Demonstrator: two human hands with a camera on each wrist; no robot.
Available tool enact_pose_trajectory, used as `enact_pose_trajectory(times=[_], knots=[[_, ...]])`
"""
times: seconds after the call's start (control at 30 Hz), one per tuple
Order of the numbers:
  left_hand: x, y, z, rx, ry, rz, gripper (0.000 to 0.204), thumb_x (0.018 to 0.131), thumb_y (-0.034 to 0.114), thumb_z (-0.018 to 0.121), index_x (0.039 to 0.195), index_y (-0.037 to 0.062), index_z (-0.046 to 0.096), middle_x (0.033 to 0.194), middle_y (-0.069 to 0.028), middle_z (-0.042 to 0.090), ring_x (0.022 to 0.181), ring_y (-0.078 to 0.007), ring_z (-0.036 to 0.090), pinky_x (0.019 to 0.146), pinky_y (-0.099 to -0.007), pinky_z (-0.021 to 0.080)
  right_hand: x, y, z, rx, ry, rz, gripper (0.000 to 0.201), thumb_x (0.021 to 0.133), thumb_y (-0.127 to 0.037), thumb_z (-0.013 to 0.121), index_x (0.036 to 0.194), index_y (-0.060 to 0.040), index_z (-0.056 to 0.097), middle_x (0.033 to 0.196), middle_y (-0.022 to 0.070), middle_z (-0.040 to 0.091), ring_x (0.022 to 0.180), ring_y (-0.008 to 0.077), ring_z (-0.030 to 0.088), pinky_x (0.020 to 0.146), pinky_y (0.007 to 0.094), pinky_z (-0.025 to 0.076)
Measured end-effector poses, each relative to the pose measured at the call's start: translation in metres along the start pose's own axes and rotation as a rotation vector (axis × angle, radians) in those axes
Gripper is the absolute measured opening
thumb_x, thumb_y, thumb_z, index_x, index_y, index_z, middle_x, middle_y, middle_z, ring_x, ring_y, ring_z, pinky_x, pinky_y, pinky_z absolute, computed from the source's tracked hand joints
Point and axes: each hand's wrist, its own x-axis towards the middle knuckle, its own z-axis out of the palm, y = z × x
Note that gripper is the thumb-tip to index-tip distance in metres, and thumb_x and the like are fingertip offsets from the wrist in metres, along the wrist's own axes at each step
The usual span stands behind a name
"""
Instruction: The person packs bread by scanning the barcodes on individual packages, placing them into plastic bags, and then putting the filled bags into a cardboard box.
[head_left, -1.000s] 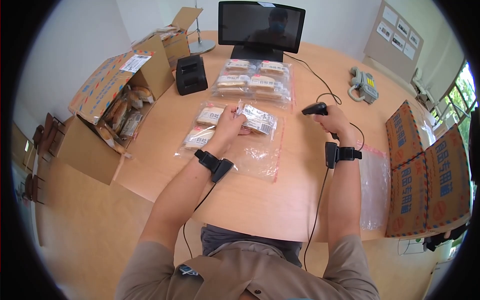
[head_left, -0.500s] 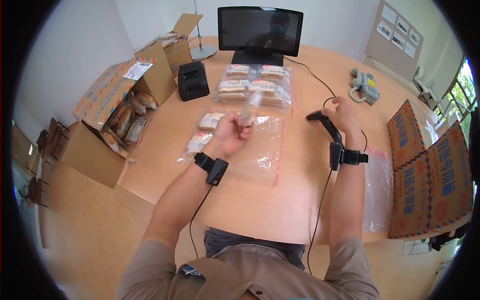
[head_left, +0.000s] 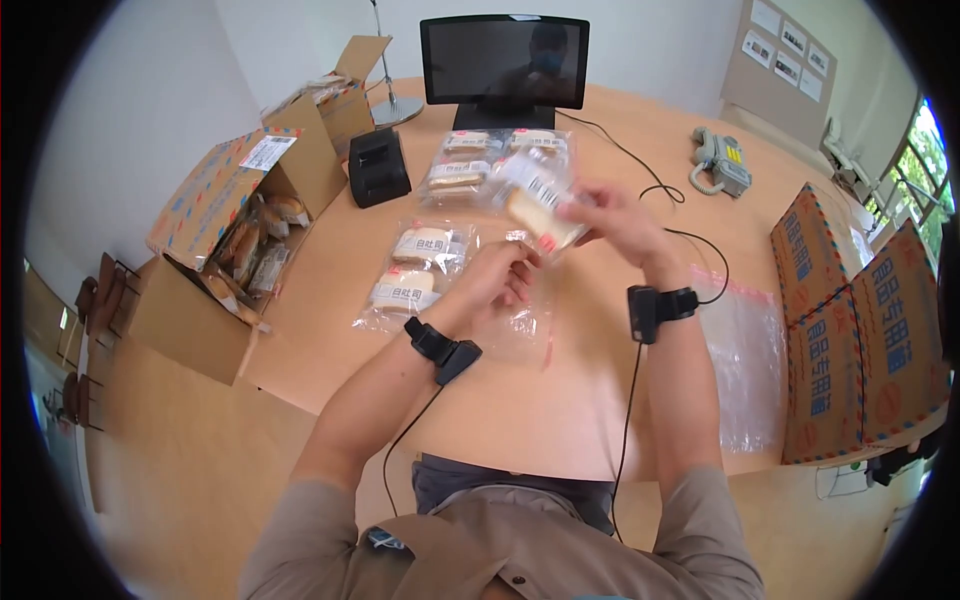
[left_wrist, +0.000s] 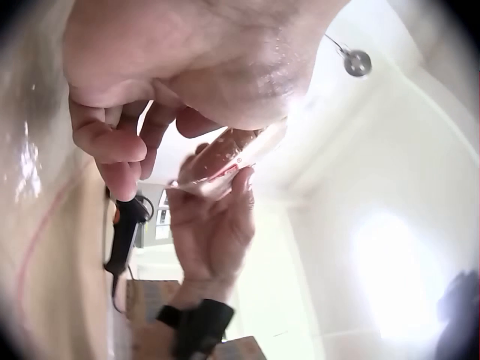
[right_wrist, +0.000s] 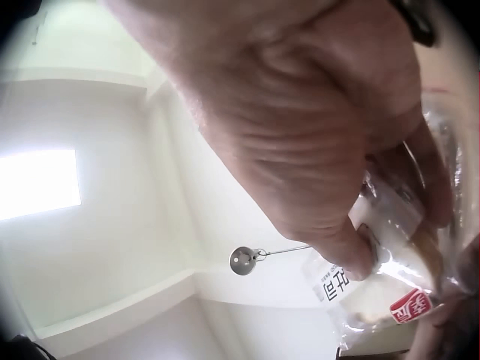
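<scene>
bread pack (head_left: 535,210), upper centre: clear wrap, cream slice, red patch, black-and-white label. carton (head_left: 205,190), left: brown, red-blue edge dashes. cartons (head_left: 825,345), right: brown, blue lettering. phone (head_left: 720,165), upper right: grey, yellow strip.

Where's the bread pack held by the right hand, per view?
Head: bread pack above centre, slightly right.
Left wrist: bread pack near centre, slightly left.
Right wrist: bread pack lower right.
Shared landmark: right hand, gripping it in all three.
</scene>
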Motion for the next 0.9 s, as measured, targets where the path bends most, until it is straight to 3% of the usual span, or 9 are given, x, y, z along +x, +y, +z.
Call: enact_pose_trajectory(times=[0.07, 0.17, 0.27, 0.37, 0.5, 0.6, 0.7, 0.77, 0.9], knots=[[-0.005, -0.003, 0.003, 0.232, 0.135, 0.065, 0.034, 0.108, 0.035, 0.056, 0.110, 0.0035, 0.069, 0.090, -0.0033, 0.067, 0.062, -0.0124, 0.064, 0.051, -0.0237, 0.043, -0.007, -0.011, -0.013, 0.002, 0.114, 0.048, 0.029, 0.098, -0.030, 0.083, 0.107, -0.0041, 0.077, 0.093, 0.0011, 0.074, 0.085, 0.0092, 0.069, 0.074, 0.0252, 0.058], [-0.016, -0.004, 0.014, 1.271, 0.284, 0.319, 0.040, 0.094, 0.040, 0.077, 0.096, 0.0011, 0.068, 0.092, -0.0155, 0.072, 0.082, -0.0335, 0.072, 0.070, -0.0451, 0.055, -0.007, -0.003, -0.037, 0.161, 0.314, 0.030, 0.024, 0.097, -0.028, 0.083, 0.103, -0.0050, 0.077, 0.089, 0.0009, 0.073, 0.077, 0.0074, 0.066, 0.067, 0.0225, 0.054], [-0.014, -0.017, 0.016, 1.307, 0.299, 0.333, 0.040, 0.092, 0.039, 0.077, 0.090, 0.0005, 0.067, 0.093, -0.0215, 0.071, 0.093, -0.0419, 0.070, 0.080, -0.0502, 0.056, 0.005, 0.019, -0.054, 0.388, 0.458, 0.043, 0.012, 0.096, -0.017, 0.079, 0.103, -0.0081, 0.076, 0.085, -0.0004, 0.070, 0.069, 0.0061, 0.060, 0.059, 0.0223, 0.048], [-0.005, -0.025, 0.001, 1.283, 0.241, 0.401, 0.035, 0.093, 0.035, 0.075, 0.087, 0.0009, 0.069, 0.092, -0.0214, 0.073, 0.091, -0.0416, 0.071, 0.079, -0.0501, 0.056, 0.001, 0.021, -0.049, 0.308, 0.363, 0.037, 0.018, 0.094, -0.015, 0.081, 0.108, -0.0060, 0.074, 0.088, 0.0009, 0.071, 0.071, 0.0079, 0.062, 0.060, 0.0222, 0.049], [0.004, -0.030, -0.010, 1.206, 0.237, 0.313, 0.031, 0.093, 0.031, 0.072, 0.084, 0.0004, 0.070, 0.088, -0.0217, 0.074, 0.087, -0.0428, 0.072, 0.078, -0.0504, 0.056, -0.007, 0.006, -0.021, 0.249, 0.250, 0.104, 0.022, 0.093, -0.014, 0.082, 0.111, -0.0046, 0.073, 0.091, 0.0023, 0.073, 0.074, 0.0098, 0.063, 0.062, 0.0236, 0.050], [0.008, -0.027, -0.016, 1.103, 0.250, 0.376, 0.029, 0.094, 0.026, 0.070, 0.085, -0.0016, 0.070, 0.078, -0.0202, 0.070, 0.075, -0.0371, 0.071, 0.071, -0.0472, 0.054, 0.000, 0.019, -0.018, 0.221, 0.310, 0.096, 0.028, 0.092, -0.013, 0.083, 0.116, -0.0032, 0.072, 0.094, 0.0030, 0.073, 0.079, 0.0117, 0.066, 0.066, 0.0269, 0.053], [0.005, -0.014, -0.015, 0.893, 0.318, 0.416, 0.028, 0.095, 0.021, 0.068, 0.083, -0.0040, 0.067, 0.070, -0.0187, 0.065, 0.065, -0.0291, 0.063, 0.065, -0.0427, 0.051, 0.017, 0.042, -0.034, -0.056, 0.169, 0.239, 0.029, 0.091, -0.009, 0.083, 0.116, -0.0019, 0.072, 0.094, 0.0028, 0.073, 0.083, 0.0124, 0.067, 0.071, 0.0306, 0.057], [0.002, -0.006, -0.014, 0.766, 0.511, 0.494, 0.028, 0.096, 0.020, 0.067, 0.082, -0.0043, 0.065, 0.067, -0.0164, 0.061, 0.061, -0.0227, 0.055, 0.061, -0.0399, 0.047, 0.014, 0.042, -0.027, -0.120, 0.170, 0.285, 0.026, 0.094, -0.014, 0.083, 0.115, -0.0027, 0.071, 0.090, 0.0002, 0.070, 0.080, 0.0081, 0.064, 0.072, 0.0287, 0.056], [-0.002, -0.001, -0.016, 0.779, 0.560, 0.506, 0.028, 0.096, 0.019, 0.067, 0.081, -0.0041, 0.064, 0.067, -0.0156, 0.061, 0.059, -0.0224, 0.054, 0.060, -0.0405, 0.046, 0.007, 0.040, -0.018, -0.106, 0.149, 0.301, 0.024, 0.097, -0.019, 0.084, 0.109, -0.0017, 0.073, 0.091, 0.0046, 0.073, 0.079, 0.0104, 0.068, 0.071, 0.0285, 0.057]])
